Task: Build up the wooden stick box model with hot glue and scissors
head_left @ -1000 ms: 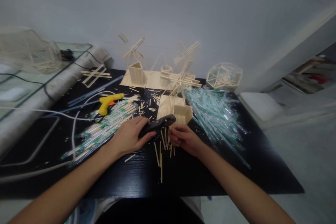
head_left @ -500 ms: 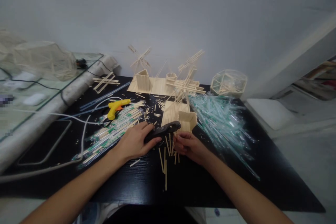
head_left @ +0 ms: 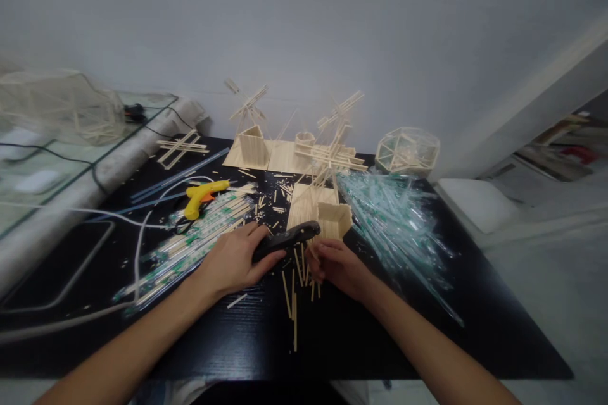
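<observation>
Both hands sat close together at the front middle of the black table (head_left: 475, 323) on my feed. Loose wooden sticks (head_left: 293, 294) lay scattered on the tabletop just in front of them. The left hand (head_left: 232, 261) was wrapped around the handle of a black cutting tool (head_left: 287, 237), fingers closed over it and thumb along its side, the tool's nose pointing right. The right hand (head_left: 341, 267) met that nose with its fingers curled in tight, tips bunched over a short stick; whether they truly gripped it I could not tell from where I sat. Just behind the tool's nose stood a small open stick box (head_left: 338, 218). Left of the left hand a heap of wrapped chopsticks (head_left: 202, 237) spread across the table, with a yellow glue gun (head_left: 203, 193) beyond it. Right of the box lay a big pile of clear wrappers (head_left: 394, 221). Farther back, near the wall, I saw stick windmills (head_left: 249, 133) on flat stick bases, and at the far right a faceted stick dome (head_left: 407, 149).
</observation>
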A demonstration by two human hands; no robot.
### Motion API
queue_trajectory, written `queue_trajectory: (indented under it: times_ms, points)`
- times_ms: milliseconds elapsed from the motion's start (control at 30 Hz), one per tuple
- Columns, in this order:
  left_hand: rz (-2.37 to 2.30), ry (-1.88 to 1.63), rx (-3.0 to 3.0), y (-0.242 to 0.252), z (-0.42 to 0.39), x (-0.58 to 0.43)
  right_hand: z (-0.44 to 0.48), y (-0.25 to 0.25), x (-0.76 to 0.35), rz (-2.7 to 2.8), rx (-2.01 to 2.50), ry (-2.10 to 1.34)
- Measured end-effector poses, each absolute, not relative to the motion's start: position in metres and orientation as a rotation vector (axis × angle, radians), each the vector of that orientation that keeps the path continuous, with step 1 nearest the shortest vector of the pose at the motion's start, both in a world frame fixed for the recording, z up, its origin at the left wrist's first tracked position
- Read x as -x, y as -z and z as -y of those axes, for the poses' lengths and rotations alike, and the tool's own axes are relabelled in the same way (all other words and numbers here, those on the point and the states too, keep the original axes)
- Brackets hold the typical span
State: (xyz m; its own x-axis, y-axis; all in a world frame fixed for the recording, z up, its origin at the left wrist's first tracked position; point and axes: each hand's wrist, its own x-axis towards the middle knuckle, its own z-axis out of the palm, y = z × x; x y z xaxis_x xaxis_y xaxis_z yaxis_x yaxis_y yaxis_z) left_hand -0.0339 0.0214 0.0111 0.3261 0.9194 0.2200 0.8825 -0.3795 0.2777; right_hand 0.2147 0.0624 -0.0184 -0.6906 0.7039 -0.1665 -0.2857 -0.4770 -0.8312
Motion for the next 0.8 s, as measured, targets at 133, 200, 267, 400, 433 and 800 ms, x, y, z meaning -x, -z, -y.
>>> queue_trajectory:
  times_ms: [133, 200, 267, 400, 433, 800]
  points:
    - [-1.735, -0.472, -2.445, -0.011, -0.022, 0.033, -0.056, 0.019, -0.214, 1.363, 0.845, -1.868]
    - [-1.767, -0.439, -2.441, -0.012, -0.021, 0.032, -0.051, 0.019, -0.212, 1.537, 0.941, -1.574]
    - [-1.787, -0.416, -2.443, -0.012, -0.021, 0.032, -0.046, 0.018, -0.210, 1.667, 0.993, -1.292]
    - [-1.797, -0.407, -2.435, -0.012, -0.021, 0.031, -0.041, 0.019, -0.208, 1.755, 1.002, -1.089]
    - [-1.799, -0.400, -2.433, -0.011, -0.022, 0.031, -0.041, 0.020, -0.208, 1.759, 1.002, -1.089]
    - [-1.871, -0.353, -2.363, -0.015, -0.025, 0.034, -0.046, 0.017, -0.207, 1.819, 1.046, -1.090]
